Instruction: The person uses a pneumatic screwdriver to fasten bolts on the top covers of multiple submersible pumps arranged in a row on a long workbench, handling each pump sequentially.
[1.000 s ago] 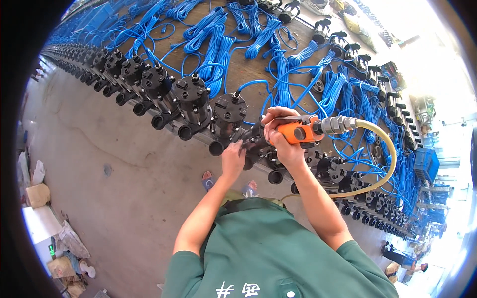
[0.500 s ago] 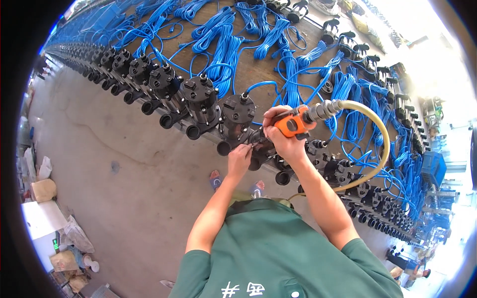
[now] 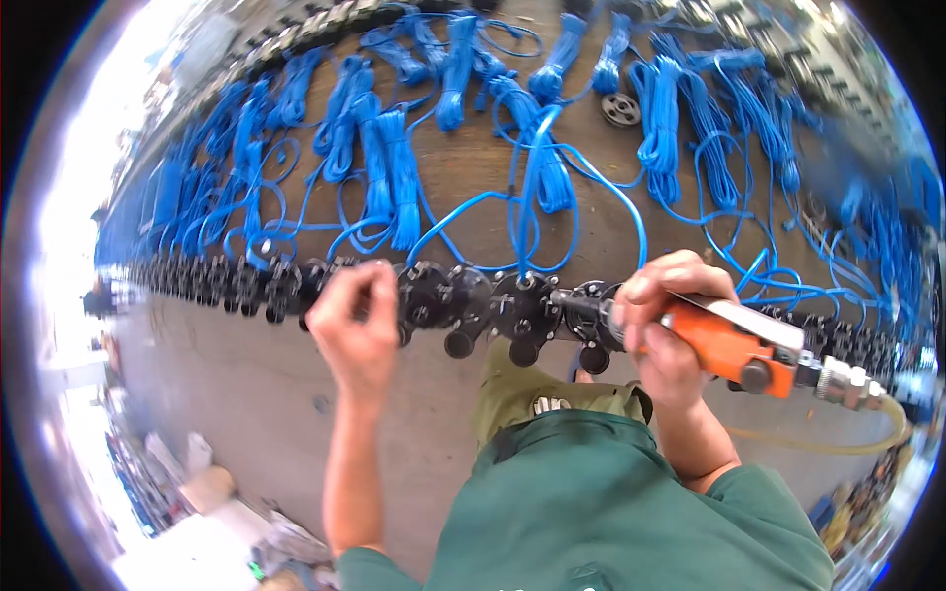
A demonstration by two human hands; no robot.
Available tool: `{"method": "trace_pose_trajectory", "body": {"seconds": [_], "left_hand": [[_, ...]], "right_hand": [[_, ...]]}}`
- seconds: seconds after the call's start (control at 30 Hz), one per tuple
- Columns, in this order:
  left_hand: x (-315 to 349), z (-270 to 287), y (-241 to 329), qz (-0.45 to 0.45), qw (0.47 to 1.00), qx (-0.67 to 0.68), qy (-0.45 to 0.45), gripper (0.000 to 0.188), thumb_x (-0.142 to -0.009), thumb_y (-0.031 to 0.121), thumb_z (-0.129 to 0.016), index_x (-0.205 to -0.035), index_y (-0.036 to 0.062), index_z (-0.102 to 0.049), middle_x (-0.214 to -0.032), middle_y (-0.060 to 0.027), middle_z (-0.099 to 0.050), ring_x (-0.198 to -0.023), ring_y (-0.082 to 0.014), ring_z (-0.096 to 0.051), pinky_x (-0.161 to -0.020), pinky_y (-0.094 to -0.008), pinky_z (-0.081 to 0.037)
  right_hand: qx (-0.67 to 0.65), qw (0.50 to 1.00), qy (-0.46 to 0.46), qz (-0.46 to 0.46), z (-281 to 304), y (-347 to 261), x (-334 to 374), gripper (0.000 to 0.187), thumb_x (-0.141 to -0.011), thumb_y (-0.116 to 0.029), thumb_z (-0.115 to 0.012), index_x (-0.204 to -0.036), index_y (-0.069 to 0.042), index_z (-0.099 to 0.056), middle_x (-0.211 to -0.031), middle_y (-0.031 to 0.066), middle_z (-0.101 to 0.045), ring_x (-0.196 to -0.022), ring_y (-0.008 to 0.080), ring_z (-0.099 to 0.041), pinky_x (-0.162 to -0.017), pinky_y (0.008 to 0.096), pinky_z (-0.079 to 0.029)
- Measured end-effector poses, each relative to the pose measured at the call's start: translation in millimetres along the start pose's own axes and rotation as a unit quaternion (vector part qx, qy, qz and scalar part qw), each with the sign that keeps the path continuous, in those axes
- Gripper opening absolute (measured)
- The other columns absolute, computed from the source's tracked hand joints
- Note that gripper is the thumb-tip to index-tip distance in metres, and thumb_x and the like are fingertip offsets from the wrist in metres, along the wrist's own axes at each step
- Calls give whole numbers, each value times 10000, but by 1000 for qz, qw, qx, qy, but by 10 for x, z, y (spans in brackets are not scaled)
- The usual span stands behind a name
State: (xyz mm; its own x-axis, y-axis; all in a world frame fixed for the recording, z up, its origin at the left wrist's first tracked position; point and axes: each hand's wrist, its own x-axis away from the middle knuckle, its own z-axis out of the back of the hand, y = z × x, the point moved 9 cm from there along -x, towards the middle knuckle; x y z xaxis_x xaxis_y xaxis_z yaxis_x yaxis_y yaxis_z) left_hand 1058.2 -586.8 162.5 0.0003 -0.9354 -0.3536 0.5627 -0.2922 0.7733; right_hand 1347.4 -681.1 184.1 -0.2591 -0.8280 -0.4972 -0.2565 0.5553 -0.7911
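My right hand grips an orange air screwdriver held almost level. The tool's dark nose points left, close beside the black cylindrical pump; whether it touches is unclear. A pale yellow hose joins the tool's rear through a metal coupling. My left hand is raised over the row of pumps, slightly smeared, with thumb and fingers drawn together. Anything pinched there is too small to make out. Another black pump stands just right of this hand, and blue cables rise from several pump tops.
Black pumps line the near edge of a brown table to both sides. Tied bundles of blue cable lie across it, with a round metal part among them. Below is the grey floor, with a pale box-like thing at lower left.
The view has swung. The screwdriver has gone from steeply upright to nearly level, pointing left. My left hand has left the pump beside the tool and moved away to the left.
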Motion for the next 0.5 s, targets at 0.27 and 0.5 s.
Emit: {"method": "trace_pose_trajectory", "body": {"seconds": [0.27,0.5], "left_hand": [[-30,-2623,-618,-236,635,-15,-735,229,-846,101,-681,-1060,30,-721,-897,-196,-695,-825,-376,-669,-755,-448,-531],[872,-3307,-612,-468,466,138,-738,312,-726,73,-689,-1037,49,-697,-926,-145,-698,-881,-345,-687,-761,-428,-560]], "right_hand": [[88,970,216,-71,479,168,284,286,-835,-10,-642,-1107,-33,-557,-933,179,-630,-677,158,-627,-568,255,-540],[206,910,347,-91,354,190,459,250,-853,-37,-672,-1081,-39,-569,-921,158,-621,-727,187,-639,-559,263,-540]]}}
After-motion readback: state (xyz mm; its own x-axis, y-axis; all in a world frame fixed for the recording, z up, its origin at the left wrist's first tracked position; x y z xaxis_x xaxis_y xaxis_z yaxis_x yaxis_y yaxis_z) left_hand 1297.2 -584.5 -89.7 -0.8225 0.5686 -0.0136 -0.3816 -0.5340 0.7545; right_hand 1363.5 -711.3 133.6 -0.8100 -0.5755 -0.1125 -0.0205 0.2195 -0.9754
